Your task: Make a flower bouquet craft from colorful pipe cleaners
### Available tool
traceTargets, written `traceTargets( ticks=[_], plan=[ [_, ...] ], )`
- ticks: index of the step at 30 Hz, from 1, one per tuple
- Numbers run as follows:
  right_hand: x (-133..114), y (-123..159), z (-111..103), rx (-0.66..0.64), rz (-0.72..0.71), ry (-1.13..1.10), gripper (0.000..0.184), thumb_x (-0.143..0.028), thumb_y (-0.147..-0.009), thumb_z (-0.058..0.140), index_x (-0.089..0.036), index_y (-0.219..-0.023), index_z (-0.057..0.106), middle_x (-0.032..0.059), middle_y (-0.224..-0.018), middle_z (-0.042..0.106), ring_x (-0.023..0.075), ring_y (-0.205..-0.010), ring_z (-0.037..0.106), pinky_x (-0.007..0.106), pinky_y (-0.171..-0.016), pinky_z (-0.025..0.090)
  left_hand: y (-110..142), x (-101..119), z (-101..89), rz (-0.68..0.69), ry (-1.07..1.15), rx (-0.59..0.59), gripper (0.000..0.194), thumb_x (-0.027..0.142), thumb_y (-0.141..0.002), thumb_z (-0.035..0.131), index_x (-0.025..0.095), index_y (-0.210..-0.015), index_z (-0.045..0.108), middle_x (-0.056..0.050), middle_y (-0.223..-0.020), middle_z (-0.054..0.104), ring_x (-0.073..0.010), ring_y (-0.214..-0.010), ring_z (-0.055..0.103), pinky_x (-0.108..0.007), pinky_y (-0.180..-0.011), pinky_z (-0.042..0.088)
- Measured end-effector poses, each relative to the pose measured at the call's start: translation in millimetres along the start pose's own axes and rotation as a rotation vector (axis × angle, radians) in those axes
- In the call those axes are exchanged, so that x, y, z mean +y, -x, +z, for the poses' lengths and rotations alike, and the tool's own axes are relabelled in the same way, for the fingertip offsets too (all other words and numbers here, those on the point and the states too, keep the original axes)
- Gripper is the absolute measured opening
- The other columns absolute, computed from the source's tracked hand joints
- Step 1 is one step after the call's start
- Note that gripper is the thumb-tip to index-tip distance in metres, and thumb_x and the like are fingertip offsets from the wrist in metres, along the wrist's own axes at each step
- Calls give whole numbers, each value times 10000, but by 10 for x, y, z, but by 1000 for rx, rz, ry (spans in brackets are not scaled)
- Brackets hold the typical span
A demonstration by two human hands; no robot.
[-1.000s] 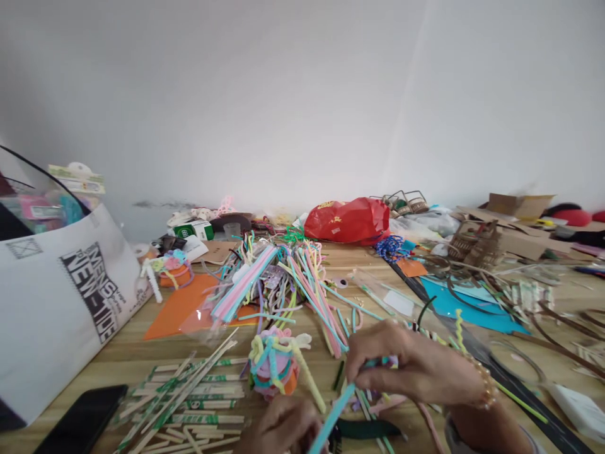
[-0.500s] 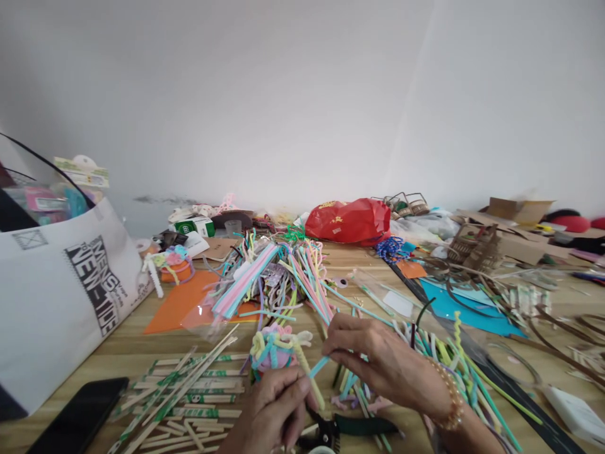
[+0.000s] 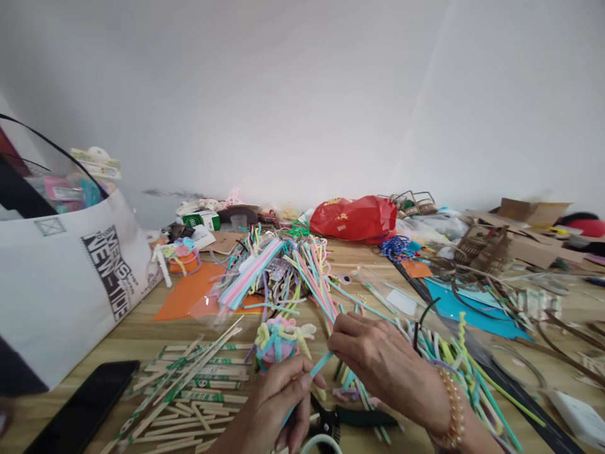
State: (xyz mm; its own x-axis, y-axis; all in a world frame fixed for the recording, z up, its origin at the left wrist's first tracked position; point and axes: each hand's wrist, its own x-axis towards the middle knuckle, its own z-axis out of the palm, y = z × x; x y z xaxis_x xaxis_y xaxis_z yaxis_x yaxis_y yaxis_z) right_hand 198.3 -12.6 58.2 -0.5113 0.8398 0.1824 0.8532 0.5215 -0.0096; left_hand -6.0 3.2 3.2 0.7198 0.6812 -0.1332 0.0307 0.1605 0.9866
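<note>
My left hand [image 3: 271, 403] and my right hand [image 3: 378, 366], which wears a beaded bracelet, both pinch a light blue pipe cleaner [image 3: 307, 378] that slants between them. Just above my left hand sits a fuzzy multicoloured pipe-cleaner ball [image 3: 276, 343]. Beyond my right hand lies a large heap of pastel pipe cleaners [image 3: 288, 277]. Loose green and teal stems [image 3: 454, 372] spread under and beyond my right wrist. Below my hands lie green-handled pliers [image 3: 359, 416], partly hidden by my left hand.
Wooden sticks with green print [image 3: 189, 384] and a black phone [image 3: 80, 410] lie at lower left. A white tote bag [image 3: 70, 296] stands at left. Orange paper [image 3: 184, 293], blue paper [image 3: 467, 309], a red plastic bag [image 3: 352, 219] and cardboard [image 3: 534, 249] cover the table beyond.
My hands have come closer together around the blue pipe cleaner, which now tilts the other way. The view has drifted, and a tape roll has appeared at the bottom edge.
</note>
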Motion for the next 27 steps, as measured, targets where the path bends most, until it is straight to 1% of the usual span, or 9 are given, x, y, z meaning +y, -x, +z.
traceTargets(
  ticks=[4,9,14,17,19,22,23,25,27],
  plan=[
    [19,-9,52,-44,-46,18,126,-169,-921,533,-212,-806,561,-10,-822,602,134,-651,523,300,-548,237,-17,-43,18,-3,-89,33,467,606,-875,422,150,-909,518,66,-436,495,-60,-329,300,-171,-362,251],
    [90,-16,92,-119,-53,-30,193,-183,-951,484,-204,-779,569,-6,-815,608,121,-648,543,280,-545,257,-38,-119,8,-25,-122,66,522,616,-878,411,124,-956,565,60,-454,500,-67,-355,341,-177,-384,277],
    [159,-47,109,-155,25,-60,251,-140,-967,431,-190,-784,595,11,-810,614,121,-667,573,259,-567,302,-29,-116,27,-43,-48,1,481,594,-863,470,133,-897,600,54,-471,508,-68,-373,372,-183,-406,274],
    [127,-41,100,-177,-3,-93,263,-162,-965,433,-194,-765,601,11,-804,622,127,-686,590,253,-589,326,-53,-167,43,-77,-9,-24,477,603,-837,494,140,-859,602,48,-483,525,-68,-354,361,-188,-385,248],
    [106,-17,87,-194,-39,-146,242,-188,-955,457,-204,-769,610,4,-815,637,133,-724,606,249,-616,342,-75,-232,44,-80,-12,-31,454,582,-844,495,142,-822,603,51,-476,521,-65,-347,347,-188,-389,246],
    [171,-1,89,-208,-45,-274,114,-246,-906,553,-221,-846,646,-6,-849,670,148,-799,622,242,-685,373,-108,-356,29,-61,-70,-38,430,547,-859,492,141,-772,603,64,-441,484,-69,-347,359,-188,-405,252],
    [232,-15,105,-202,-23,-326,89,-266,-884,585,-219,-867,658,-5,-845,679,151,-800,623,242,-702,381,-120,-398,20,-56,-105,-36,419,537,-862,493,142,-779,607,68,-432,472,-77,-360,381,-187,-415,258],
    [410,-86,174,-183,54,-445,139,-253,-897,552,-205,-886,682,5,-827,691,141,-765,622,235,-700,397,-146,-468,3,-67,-204,-16,401,512,-877,478,149,-783,620,76,-408,435,-94,-377,397,-193,-423,262],
    [635,-212,301,-34,247,-552,168,-231,-881,555,-175,-799,692,6,-737,678,136,-683,598,239,-663,400,-170,-513,-6,-52,-333,26,348,468,-881,501,167,-782,645,59,-444,479,-117,-449,466,-200,-460,311]
  ],
)
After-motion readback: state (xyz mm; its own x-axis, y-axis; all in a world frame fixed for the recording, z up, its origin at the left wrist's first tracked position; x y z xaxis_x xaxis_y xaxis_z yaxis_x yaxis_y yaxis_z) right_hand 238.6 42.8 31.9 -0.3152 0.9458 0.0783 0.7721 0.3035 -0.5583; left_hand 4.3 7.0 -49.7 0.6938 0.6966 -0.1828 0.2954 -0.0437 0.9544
